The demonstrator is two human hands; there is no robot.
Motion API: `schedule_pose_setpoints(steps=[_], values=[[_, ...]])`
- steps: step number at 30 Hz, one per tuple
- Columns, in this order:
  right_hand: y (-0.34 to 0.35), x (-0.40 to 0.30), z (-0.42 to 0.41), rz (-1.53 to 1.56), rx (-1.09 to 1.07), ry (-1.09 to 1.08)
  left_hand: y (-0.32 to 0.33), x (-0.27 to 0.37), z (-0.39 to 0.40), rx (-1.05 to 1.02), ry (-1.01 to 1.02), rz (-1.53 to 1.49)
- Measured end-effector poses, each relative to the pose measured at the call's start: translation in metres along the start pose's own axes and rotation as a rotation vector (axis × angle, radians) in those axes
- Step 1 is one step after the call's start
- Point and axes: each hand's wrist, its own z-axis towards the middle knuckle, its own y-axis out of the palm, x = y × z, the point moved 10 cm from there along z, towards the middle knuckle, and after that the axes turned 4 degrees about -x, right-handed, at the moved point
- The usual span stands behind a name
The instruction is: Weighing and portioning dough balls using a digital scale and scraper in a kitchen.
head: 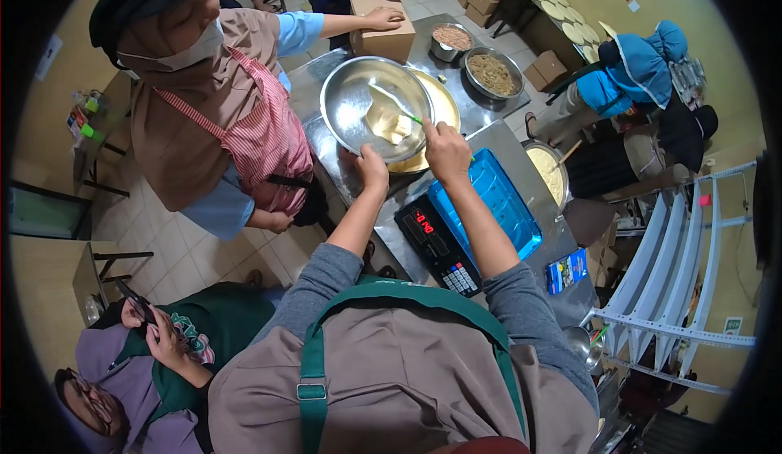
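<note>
My left hand (372, 170) grips the near rim of a large stainless steel bowl (345, 102), which is tilted over a wider vessel of pale yellow batter or cream (449, 96). In my right hand (448, 148) is the green handle of a spatula (391, 99), its pale end reaching into the bowl. A pale yellow lump (397, 129) lies low inside the bowl. Nearer me stands a black digital scale (437, 246) with a lit red display, beside a blue plastic tray (495, 203). How the bowl rests on the vessel beneath cannot be told.
Two metal bowls of shredded filling (452, 37) (492, 75) and a cardboard box (382, 41) stand on the far steel table. A co-worker in a striped apron (269, 130) stands at left, a hand on the box. A blue packet (567, 270) lies at right, near a batter tub (548, 170).
</note>
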Motion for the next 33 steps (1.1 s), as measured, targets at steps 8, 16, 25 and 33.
schedule_pose_setpoints(steps=[8,16,25,33], values=[[0.074,0.058,-0.013,1.225,-0.509,0.639,-0.008,0.002,0.012,0.073,0.035,-0.193],[0.021,0.077,-0.003,1.492,-0.708,0.668,-0.026,-0.040,0.053,0.061,-0.096,-0.359],[0.091,0.157,-0.024,0.603,-0.731,0.298,-0.032,-0.055,0.067,0.073,-0.183,-0.411],[0.114,0.077,-0.020,0.038,-0.695,-0.406,-0.016,-0.052,0.049,0.027,-0.288,-0.437]])
